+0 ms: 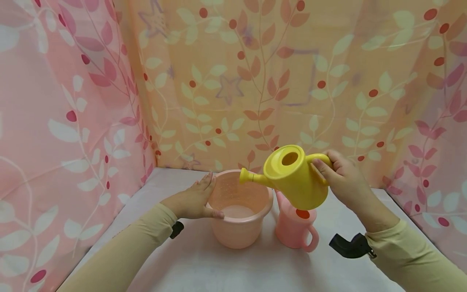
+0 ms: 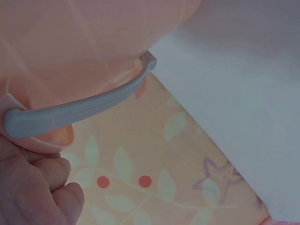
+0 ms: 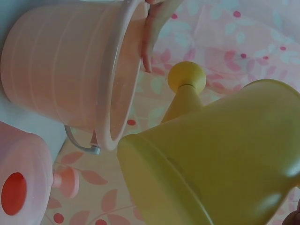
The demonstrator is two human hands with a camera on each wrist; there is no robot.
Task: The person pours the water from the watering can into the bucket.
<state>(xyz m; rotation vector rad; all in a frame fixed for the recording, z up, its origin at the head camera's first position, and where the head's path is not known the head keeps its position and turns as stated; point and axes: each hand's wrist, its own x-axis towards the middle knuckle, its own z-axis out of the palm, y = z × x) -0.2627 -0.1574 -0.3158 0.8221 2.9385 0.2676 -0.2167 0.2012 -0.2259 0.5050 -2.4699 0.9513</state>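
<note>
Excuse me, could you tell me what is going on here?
The right hand grips the yellow watering can by its handle, holding it up with its spout pointing over the opening of the pink bucket. The left hand rests on the bucket's rim. A pink watering can stands upright on the table beside the bucket. No water can be seen coming from the spout.

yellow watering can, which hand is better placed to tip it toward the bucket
Probably right: the right hand grips the handle of the watering can, its spout toward the bucket. The left hand rests on the bucket's rim, away from the can.
</note>
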